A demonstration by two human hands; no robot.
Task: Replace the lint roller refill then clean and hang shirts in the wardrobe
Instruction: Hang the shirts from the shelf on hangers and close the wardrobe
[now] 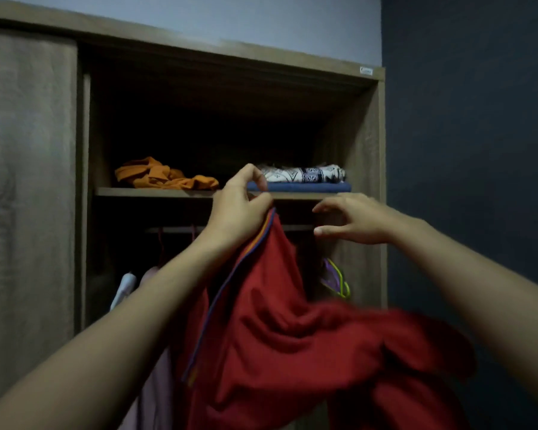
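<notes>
head view, wardrobe [367,150] shelf holds folded clothes [302,178], orange cloth [165,178]

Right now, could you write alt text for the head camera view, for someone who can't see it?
A person's left hand holds up a red shirt at an open wardrobe, while the open right hand reaches toward the hanging rail. Folded clothes and an orange garment lie on the shelf above.

One red shirt [292,336], two hands [239,209] [351,218].

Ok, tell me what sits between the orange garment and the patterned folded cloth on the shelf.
Head view: the left hand, pinching the red shirt, covers the gap between orange garment and patterned cloth.
</notes>
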